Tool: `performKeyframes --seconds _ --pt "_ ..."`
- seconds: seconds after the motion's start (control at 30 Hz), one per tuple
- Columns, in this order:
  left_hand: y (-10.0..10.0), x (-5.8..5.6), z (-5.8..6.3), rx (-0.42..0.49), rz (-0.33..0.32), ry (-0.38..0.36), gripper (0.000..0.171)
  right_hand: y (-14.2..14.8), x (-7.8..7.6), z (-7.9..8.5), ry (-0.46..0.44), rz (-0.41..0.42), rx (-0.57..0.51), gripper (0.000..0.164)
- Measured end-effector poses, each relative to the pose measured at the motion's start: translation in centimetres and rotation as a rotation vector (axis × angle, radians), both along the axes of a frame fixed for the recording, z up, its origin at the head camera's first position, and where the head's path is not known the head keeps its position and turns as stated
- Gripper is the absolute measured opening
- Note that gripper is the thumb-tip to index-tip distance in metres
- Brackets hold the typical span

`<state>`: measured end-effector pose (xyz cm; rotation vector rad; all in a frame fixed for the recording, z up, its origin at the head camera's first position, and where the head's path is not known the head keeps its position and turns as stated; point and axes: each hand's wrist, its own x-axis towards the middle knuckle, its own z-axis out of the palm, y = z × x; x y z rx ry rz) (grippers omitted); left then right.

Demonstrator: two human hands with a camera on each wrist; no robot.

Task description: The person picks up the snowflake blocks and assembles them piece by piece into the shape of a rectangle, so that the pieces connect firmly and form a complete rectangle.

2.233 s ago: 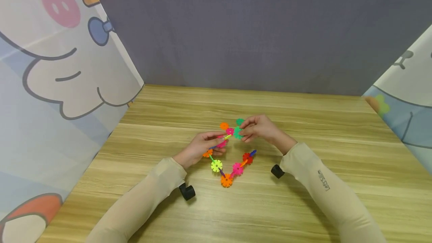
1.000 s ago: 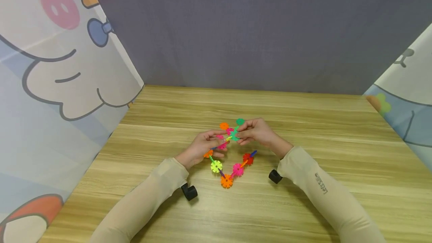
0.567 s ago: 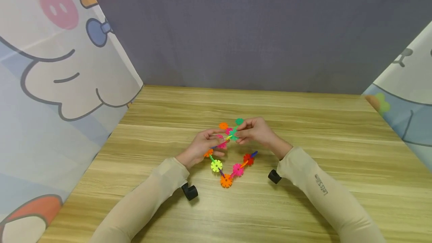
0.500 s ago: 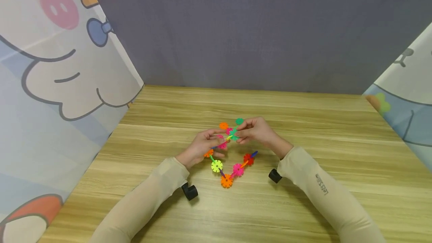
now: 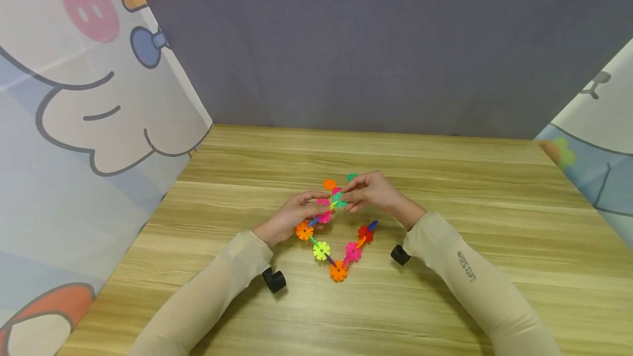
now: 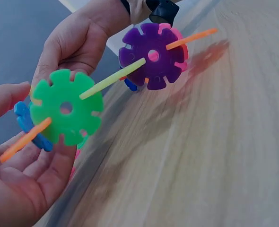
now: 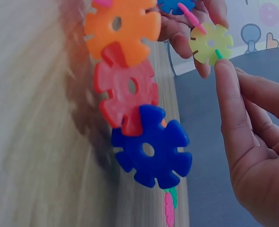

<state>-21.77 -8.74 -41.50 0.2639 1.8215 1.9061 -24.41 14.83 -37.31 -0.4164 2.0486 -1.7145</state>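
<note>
A chain of notched plastic discs (image 5: 321,250) in several colours curves between my hands in the head view. My left hand (image 5: 292,216) holds its upper left part, thumb and fingers around a pink disc (image 5: 323,217). My right hand (image 5: 378,194) pinches a teal-green disc (image 5: 339,200) against the yellow disc (image 5: 333,206) at that end. In the right wrist view the yellow disc (image 7: 211,43) shows its face, and the green one is mostly hidden behind a fingertip. A dark blue disc (image 7: 151,146) forms the chain's other end, held by neither hand.
Behind the hands, an orange disc (image 5: 329,184), another pink disc (image 5: 337,190) and a second teal-green disc (image 5: 352,177) lie on the wooden table (image 5: 445,180). A grey panel (image 5: 371,48) stands at the back. Black wrist cameras (image 5: 274,280) hang under both sleeves.
My right hand has brought the teal-green disc leftward from apart to against the yellow disc. The chain's lower part has shifted slightly toward me, and its left orange disc shows more fully.
</note>
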Motion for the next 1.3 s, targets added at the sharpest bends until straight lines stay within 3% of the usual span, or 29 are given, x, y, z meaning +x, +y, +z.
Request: performKeyframes --seconds 0.4,0.73,1.3 --pt "-0.4 0.1 0.2 0.059 -0.022 -0.014 0.052 -0.7 -0.3 0.0 -0.001 0.044 0.016 0.025" --pt "-2.1 0.3 -0.1 0.048 0.025 -0.02 0.057 -0.8 -1.1 -0.1 -0.005 0.055 -0.017 0.032" --pt "-3.6 0.5 0.0 0.075 0.105 -0.023 0.056 -3.2 -2.5 -0.9 0.043 0.054 0.187 0.03"
